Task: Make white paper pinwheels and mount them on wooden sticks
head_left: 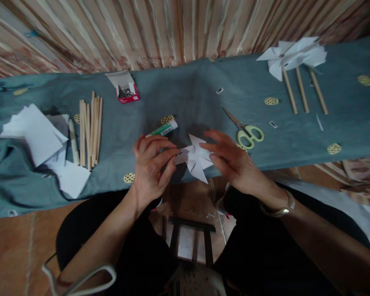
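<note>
A white paper pinwheel (197,158) with folded blades is between my two hands, over the near edge of the cloth. My left hand (154,164) pinches its left blade between thumb and fingers. At its right side, my right hand (228,158) has thumb and forefinger against a blade, the other fingers spread. A green and white glue stick (163,129) lies just beyond my left hand, partly covered by it. Scissors (248,133) with light green handles rest to the right of my right hand, blades pointing away.
White paper sheets (41,133), a pale marker-like stick (73,142) and several wooden sticks (91,129) lie left. A red box (128,93) of small metal pins stands open at the back. Finished-looking pinwheels (296,55) on sticks lie far right. A pleated curtain (172,31) hangs behind.
</note>
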The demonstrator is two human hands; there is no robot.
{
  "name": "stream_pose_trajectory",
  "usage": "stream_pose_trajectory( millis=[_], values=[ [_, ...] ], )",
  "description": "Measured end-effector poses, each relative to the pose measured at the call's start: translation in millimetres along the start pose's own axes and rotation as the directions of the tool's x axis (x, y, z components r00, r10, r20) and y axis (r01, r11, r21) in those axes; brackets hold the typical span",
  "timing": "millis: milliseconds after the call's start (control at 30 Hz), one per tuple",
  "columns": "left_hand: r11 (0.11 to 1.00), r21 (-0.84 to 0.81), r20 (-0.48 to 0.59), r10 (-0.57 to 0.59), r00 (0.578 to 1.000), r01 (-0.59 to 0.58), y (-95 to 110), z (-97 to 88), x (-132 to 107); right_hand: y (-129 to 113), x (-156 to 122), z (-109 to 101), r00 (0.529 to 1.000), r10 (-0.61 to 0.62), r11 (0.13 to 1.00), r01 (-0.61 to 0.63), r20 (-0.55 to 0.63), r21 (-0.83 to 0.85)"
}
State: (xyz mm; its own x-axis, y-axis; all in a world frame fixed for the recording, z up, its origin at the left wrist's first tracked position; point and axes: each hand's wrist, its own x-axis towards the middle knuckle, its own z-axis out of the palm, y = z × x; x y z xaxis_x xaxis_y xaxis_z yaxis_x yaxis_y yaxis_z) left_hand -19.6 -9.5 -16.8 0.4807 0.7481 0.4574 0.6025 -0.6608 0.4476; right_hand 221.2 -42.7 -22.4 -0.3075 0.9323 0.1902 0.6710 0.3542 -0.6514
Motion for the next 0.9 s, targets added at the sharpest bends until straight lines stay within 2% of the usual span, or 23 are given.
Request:
stream_pose_trajectory(
  millis=[167,333,400,500,600,667,733,800,900],
  values=[
    [0.997,-0.067,0.009,-0.032,0.999,0.033,6,-5.6,-6,1,5,-6,0.989,0.131,0.991,-0.132,-0.066,-0.012],
    [0.958,-0.277,0.123,-0.041,0.992,0.074,24,-8.1,-22,3,16,0,0.973,0.215,0.977,-0.214,-0.086,0.020],
    [0.913,-0.368,0.206,-0.107,0.973,0.178,29,-6.3,-29,5,22,1,0.966,0.251,0.967,-0.249,-0.065,0.048],
    [0.829,-0.393,0.377,-0.249,0.892,0.398,30,-3.1,-38,5,30,2,0.954,0.297,0.953,-0.294,-0.035,0.068],
    [0.674,-0.439,0.483,-0.380,0.789,0.594,28,-1.1,-42,3,36,3,0.947,0.320,0.946,-0.318,-0.021,0.067],
    [0.486,-0.530,0.534,-0.444,0.719,0.695,28,-0.4,-43,0,40,4,0.938,0.346,0.935,-0.344,-0.012,0.086],
    [0.290,-0.602,0.579,-0.483,0.657,0.744,30,0.2,-44,-1,43,4,0.920,0.390,0.911,-0.390,0.021,0.133],
    [0.176,-0.635,0.598,-0.504,0.623,0.752,32,0.8,-44,-2,45,4,0.902,0.425,0.883,-0.432,0.076,0.182],
    [0.144,-0.654,0.590,-0.518,0.620,0.743,33,1.9,-47,-2,47,5,0.896,0.420,0.867,-0.443,0.145,0.227]
  ],
)
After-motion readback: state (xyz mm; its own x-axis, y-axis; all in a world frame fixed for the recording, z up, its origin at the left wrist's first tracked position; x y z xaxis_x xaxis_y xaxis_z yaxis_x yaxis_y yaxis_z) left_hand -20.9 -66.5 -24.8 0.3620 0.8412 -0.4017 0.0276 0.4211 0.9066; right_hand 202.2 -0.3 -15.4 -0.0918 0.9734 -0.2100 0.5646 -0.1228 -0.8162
